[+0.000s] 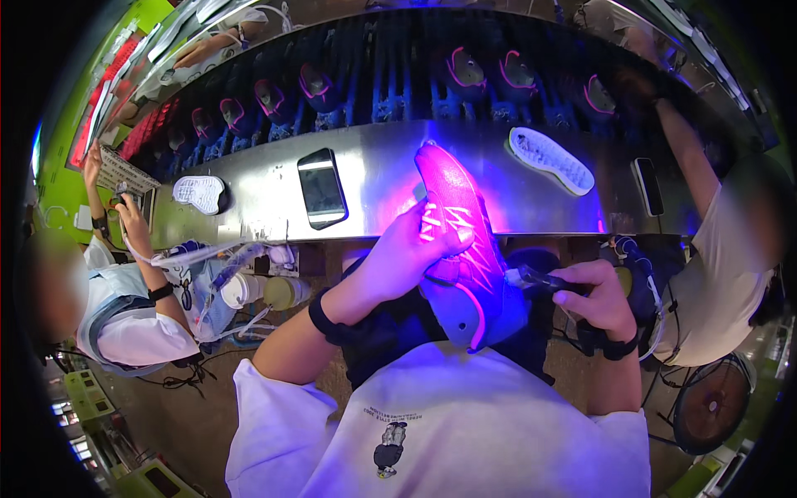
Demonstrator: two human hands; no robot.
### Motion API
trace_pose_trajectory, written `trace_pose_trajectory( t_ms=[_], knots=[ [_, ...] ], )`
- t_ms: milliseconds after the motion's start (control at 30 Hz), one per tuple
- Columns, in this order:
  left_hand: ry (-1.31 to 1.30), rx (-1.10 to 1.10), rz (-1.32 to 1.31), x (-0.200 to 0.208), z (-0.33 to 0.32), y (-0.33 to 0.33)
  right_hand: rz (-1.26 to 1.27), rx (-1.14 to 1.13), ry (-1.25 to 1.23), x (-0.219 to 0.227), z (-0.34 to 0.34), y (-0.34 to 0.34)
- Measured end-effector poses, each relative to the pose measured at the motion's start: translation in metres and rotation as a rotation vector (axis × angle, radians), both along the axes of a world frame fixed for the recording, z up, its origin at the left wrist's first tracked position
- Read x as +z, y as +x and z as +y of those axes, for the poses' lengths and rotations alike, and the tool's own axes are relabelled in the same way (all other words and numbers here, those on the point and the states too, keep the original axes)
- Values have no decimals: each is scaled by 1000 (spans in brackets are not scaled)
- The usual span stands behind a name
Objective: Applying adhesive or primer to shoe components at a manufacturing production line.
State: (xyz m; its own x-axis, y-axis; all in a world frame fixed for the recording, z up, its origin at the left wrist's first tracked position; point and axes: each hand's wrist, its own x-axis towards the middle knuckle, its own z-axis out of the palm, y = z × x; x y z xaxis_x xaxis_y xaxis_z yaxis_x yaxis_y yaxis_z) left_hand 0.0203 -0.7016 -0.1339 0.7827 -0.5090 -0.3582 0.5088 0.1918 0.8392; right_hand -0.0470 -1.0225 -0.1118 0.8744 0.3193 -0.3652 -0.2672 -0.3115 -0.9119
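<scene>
My left hand (400, 259) is closed around the middle of a shoe upper (452, 178), thumb over the laces. Bright pink under violet light, the upper leans with its toe on the metal bench edge and its dark heel toward my lap. My right hand (599, 300) grips a brush (544, 282) with a dark handle and pale bristles. The bristle end is at the shoe's right side, near the heel; whether it touches cannot be made out. Beyond the shoe, to the right, lies a white shoe sole (552, 160).
Left of the shoe, a black phone (322, 189) and another white sole (198, 192) lie on the metal bench (257, 178). Behind it, a dark conveyor (365, 91) carries several shoes. A second phone (648, 187) lies at right. Co-workers sit at both sides; a fan (711, 407) stands lower right.
</scene>
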Motion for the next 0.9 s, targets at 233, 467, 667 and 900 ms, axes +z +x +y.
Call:
trace_pose_trajectory(
  t_ms=[233,467,667,900],
  knots=[
    [64,51,74,-6,-6,11,-47,50,-90,9,-14,13],
    [30,167,188,-7,-13,18,-225,98,-200,2,-30,13],
    [64,202,156,-11,-14,17,-224,-46,-227,-1,-24,13],
    [39,283,247,-12,-11,17,-278,4,-234,8,-19,19]
  ],
)
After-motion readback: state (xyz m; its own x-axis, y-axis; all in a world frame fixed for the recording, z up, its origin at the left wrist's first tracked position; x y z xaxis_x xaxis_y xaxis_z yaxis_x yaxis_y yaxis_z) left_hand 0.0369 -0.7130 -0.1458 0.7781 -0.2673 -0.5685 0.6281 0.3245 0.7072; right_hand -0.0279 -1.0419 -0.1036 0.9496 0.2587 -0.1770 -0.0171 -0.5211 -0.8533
